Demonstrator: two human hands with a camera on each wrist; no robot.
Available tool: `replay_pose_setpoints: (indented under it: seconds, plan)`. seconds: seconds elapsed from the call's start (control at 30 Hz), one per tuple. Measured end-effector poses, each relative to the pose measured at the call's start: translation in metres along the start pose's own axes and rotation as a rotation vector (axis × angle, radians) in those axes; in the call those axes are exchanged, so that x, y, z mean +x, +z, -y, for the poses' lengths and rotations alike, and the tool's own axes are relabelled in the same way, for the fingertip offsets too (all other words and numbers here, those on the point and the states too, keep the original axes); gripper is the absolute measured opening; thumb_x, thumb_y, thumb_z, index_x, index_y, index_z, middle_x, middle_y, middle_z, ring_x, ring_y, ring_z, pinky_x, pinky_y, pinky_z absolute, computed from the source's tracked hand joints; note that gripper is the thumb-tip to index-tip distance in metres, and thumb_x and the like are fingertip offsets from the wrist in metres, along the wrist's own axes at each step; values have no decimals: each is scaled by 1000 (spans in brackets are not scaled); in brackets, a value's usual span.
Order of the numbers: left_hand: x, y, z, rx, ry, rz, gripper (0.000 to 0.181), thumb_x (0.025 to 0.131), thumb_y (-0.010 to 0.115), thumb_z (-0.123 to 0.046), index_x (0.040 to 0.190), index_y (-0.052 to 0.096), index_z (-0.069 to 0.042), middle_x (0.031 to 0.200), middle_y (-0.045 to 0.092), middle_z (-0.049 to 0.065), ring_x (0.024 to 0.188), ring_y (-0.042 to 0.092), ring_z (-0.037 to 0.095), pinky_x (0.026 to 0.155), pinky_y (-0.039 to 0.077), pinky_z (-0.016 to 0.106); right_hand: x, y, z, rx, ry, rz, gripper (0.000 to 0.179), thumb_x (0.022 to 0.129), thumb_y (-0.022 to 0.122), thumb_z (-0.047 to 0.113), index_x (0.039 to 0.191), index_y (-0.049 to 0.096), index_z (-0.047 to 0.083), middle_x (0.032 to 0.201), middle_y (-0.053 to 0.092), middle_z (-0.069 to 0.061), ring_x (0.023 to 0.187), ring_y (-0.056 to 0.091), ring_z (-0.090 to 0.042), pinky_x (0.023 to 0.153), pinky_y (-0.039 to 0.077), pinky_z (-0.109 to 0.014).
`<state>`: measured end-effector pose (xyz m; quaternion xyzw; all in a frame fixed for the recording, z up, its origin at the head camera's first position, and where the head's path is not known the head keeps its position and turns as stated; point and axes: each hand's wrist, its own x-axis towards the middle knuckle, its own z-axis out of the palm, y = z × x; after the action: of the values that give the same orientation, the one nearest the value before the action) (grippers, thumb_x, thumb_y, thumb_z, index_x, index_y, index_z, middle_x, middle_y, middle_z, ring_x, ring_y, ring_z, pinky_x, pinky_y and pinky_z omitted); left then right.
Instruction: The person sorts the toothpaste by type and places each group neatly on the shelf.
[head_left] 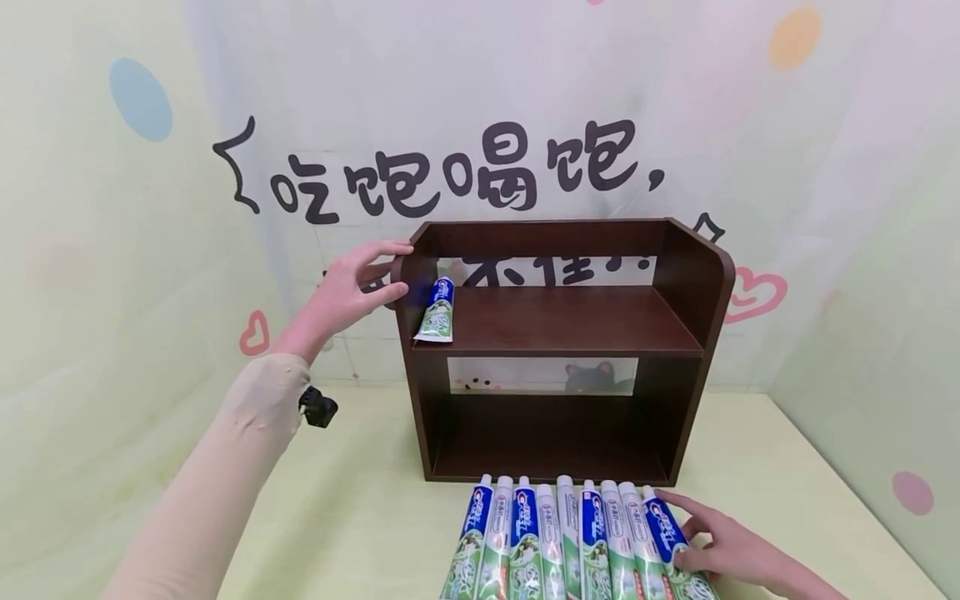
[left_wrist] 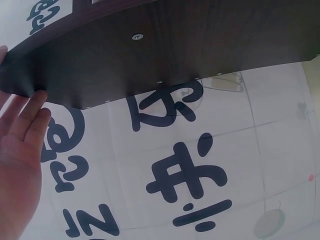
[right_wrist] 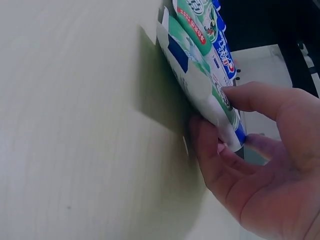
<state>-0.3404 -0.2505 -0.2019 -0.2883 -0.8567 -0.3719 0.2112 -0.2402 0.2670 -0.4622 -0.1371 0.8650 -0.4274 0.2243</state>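
My left hand rests against the left side panel of a dark brown two-tier shelf. In the left wrist view the fingers touch the panel's outer face near its edge. At the right end of a row of several toothpaste tubes, my right hand holds the blue-and-green tube. The right wrist view shows the thumb on top of that tube and fingers along its side and underneath. Another blue-and-green toothpaste tube leans upright in the upper tier's left corner.
The row, mixing blue-and-green and silvery-green tubes, lies caps toward the shelf on a pale table. Behind stands a curtain with black lettering and coloured dots. A small black camera sits on the left sleeve.
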Motion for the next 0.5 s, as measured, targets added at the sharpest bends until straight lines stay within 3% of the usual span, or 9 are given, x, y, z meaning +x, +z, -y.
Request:
replay_pose_setpoints:
  seconds: [0.2, 0.37, 0.5]
  plan:
    - [0, 0, 0, -2, -6, -6, 48, 91, 71, -14, 137, 57, -15, 148, 52, 5, 127, 60, 36, 104, 49, 46, 1, 1, 1, 17, 5, 15, 87, 88, 72, 18, 153, 20, -4, 96, 64, -7, 83, 59, -19, 62, 53, -24]
    - [0, 0, 0, -1, 6, -9, 48, 90, 71, -14, 136, 57, -13, 148, 52, 5, 125, 61, 36, 103, 50, 49, -1, -4, 6, 0, 9, 30, 85, 87, 72, 20, 152, 23, -4, 87, 62, -7, 81, 58, -19, 62, 53, -26]
    - [0, 0, -2, 16, -7, -12, 48, 91, 71, -15, 136, 57, -13, 148, 52, 4, 126, 61, 36, 97, 56, 37, -7, -9, 10, 32, 7, 43, 82, 89, 70, 19, 152, 21, -3, 90, 61, -8, 85, 58, -20, 64, 56, -28]
